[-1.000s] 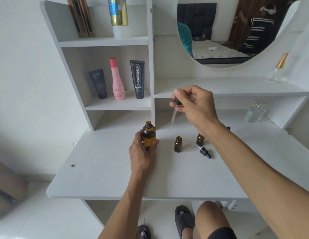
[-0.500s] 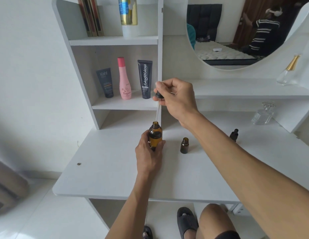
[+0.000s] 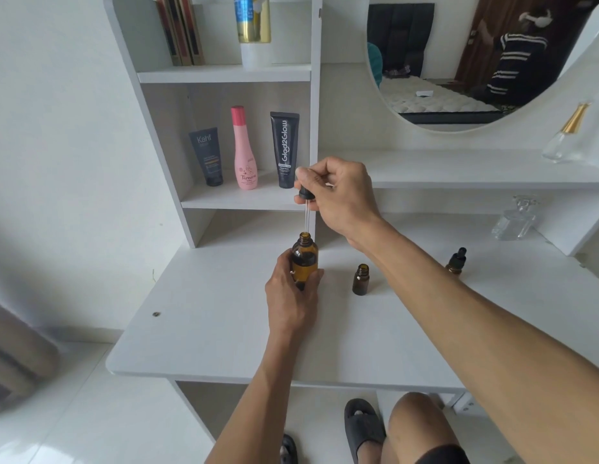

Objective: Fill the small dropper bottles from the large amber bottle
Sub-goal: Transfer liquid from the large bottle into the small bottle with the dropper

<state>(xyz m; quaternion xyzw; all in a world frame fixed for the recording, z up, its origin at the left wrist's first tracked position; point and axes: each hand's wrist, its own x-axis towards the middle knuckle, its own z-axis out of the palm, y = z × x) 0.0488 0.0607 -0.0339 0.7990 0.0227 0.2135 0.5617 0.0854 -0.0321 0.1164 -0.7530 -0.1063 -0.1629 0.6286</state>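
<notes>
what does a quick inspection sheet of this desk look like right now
surface: white desk, bare apart from the bottles; a small dark spot near its left edge.
job's things: big amber bottle upright, uncapped; dropper held right above its mouth. Open small bottle stands to its right, apart. Capped small bottle farther right, partly hidden by the forearm.
clutter: two clear glass bottles at the right; tubes and a pink bottle on the shelf.
grippers: left hand wraps the big amber bottle; right hand pinches the dropper's bulb.
cables: nothing seen.
surroundings: mirror shows a bed and a person.
</notes>
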